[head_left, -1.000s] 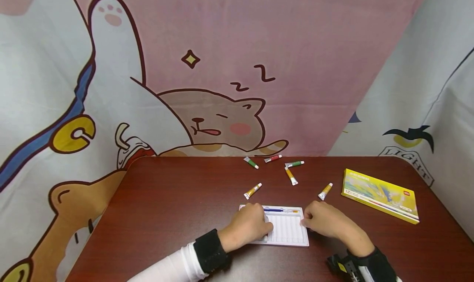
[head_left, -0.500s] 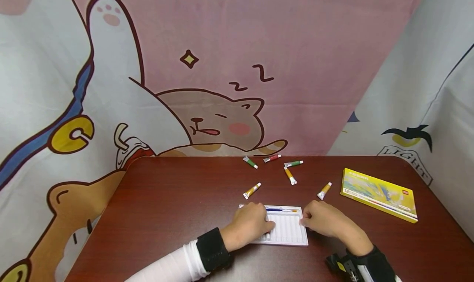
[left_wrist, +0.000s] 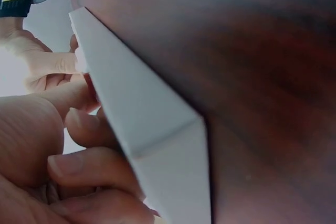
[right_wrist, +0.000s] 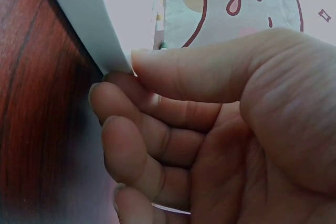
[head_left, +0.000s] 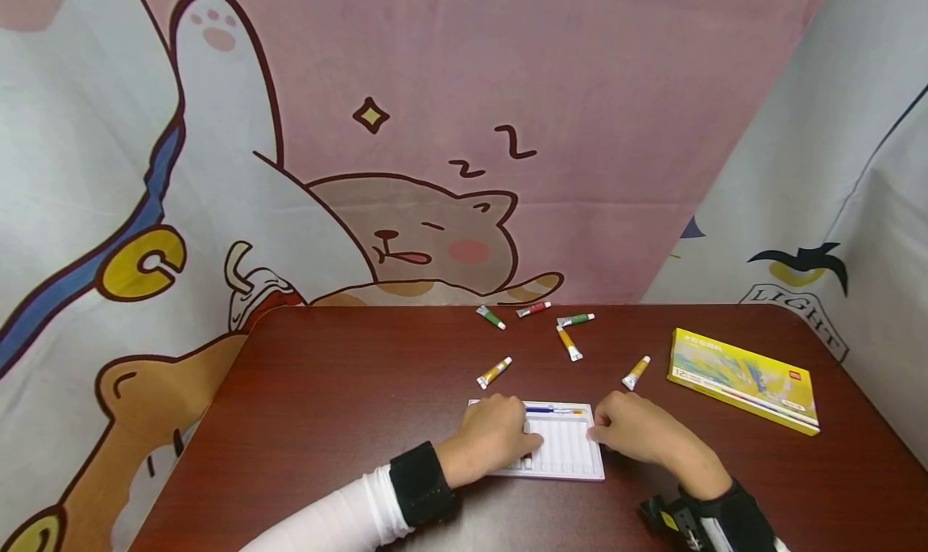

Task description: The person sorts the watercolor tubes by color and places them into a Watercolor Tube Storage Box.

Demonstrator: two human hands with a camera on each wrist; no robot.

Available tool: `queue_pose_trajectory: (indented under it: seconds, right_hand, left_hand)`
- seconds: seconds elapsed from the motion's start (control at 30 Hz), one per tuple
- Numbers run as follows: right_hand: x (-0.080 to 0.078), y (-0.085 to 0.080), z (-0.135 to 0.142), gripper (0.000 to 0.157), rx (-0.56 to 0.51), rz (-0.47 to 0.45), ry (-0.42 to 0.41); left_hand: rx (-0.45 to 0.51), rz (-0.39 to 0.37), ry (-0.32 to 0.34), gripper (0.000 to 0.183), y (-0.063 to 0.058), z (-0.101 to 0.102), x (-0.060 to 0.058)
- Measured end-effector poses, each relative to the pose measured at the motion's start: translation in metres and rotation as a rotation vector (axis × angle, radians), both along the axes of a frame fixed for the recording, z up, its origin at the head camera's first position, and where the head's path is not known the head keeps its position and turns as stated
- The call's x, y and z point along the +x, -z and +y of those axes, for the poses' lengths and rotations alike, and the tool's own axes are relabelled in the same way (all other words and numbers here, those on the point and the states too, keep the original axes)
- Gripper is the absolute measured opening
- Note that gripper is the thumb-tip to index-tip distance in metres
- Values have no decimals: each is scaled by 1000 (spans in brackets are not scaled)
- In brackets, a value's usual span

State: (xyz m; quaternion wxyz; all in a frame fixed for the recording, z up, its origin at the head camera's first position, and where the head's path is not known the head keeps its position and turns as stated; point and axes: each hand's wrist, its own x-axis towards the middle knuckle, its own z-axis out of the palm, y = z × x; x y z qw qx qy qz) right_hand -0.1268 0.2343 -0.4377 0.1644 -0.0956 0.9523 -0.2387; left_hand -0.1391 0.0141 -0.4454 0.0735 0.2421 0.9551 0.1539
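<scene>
One white tray (head_left: 569,447) below left fingers (left_wrist: 100,166), edge against right fingers (right_wrist: 184,109)

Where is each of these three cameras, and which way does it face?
Head: on the person's head, facing forward and down at the white tray, paint tubes and cartoon cloth; left hand and right hand show.
Left wrist: worn there, looking along the tray's sides and table; left fingers show close up, the right hand beyond.
Right wrist: worn there, facing the tray's edge; right thumb and fingers show close up.
Head and right wrist views share the cloth.
</scene>
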Motion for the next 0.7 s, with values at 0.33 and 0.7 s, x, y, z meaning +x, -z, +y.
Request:
queue_pose_trajectory:
  seconds: [0.33, 0.7]
  right_hand:
    - [0, -1, 0, 26, 12, -5, 6]
    - [0, -1, 0, 26, 2, -3, -2]
  left_hand:
    - [85, -57, 37, 41, -10, -13, 7]
    - [124, -113, 13, 44, -5, -18, 7]
